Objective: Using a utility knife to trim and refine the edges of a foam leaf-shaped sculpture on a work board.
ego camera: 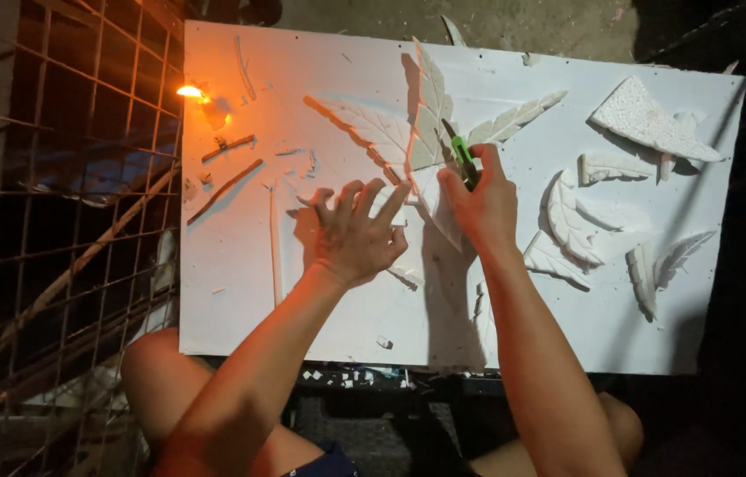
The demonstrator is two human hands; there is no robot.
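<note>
Right hand [482,201] near the centre of the white surface [241,300], fingers curled tight around a green-handled knife [461,157], the tool pointing toward 11 o'clock with its tip on the large carved foam leaf [408,146]. Right forearm rising from 6 o'clock, wrist straight, knuckles up.

Left hand [357,231] just at 9 o'clock of the right, palm down, fingers spread wide and fanned toward 1 o'clock, fingertips [395,196] pressing on the lower edge of the leaf. Holding nothing, flat against foam and surface. Left forearm slanting in from 7 o'clock.

Large leaf lying flat at 12 o'clock of both hands, its lobes fanning toward 10, 12 and 2 o'clock.

Smaller carved leaf pieces [567,221] at 3 o'clock of the right hand, more of them toward 4 o'clock near the surface's right edge. Rough triangular foam chunk [647,119] at 2 o'clock, well apart from the hands. Small flame [190,91] glowing orange at 10 o'clock near the surface's left edge, thin sticks [225,187] just below it. Wire mesh [55,221] at 9 o'clock, off the surface. Bare knees at 6 o'clock under the surface's near edge.
</note>
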